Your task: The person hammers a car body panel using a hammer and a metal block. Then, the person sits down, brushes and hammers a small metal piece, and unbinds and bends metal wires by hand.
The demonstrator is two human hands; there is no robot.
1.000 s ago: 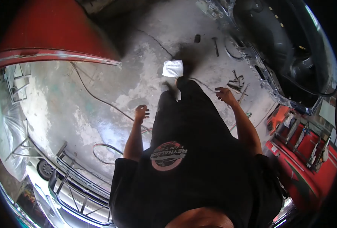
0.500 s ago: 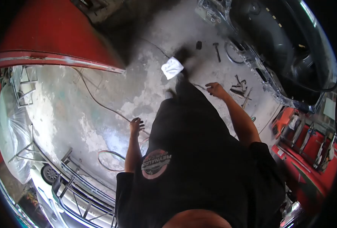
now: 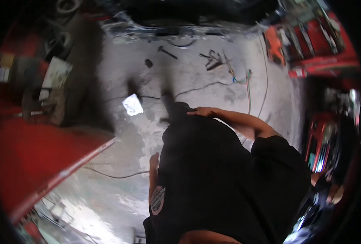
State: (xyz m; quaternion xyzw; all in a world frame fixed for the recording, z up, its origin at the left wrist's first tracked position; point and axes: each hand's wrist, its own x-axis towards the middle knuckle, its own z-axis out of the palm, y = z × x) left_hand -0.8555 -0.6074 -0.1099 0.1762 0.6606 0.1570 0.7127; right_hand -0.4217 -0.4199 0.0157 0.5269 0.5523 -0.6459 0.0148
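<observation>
the right hand lay uncurled against the dark clothing; the left hand hung beside it, its grip impossible to tell. a white cloth lay on the floor, apart from both.

Stripped car bodywork spans twelve o'clock. Just below it, a hammer lies on the concrete floor, near a small dark block at eleven. A red tool rack stands at two; a red panel fills eight to nine.
</observation>
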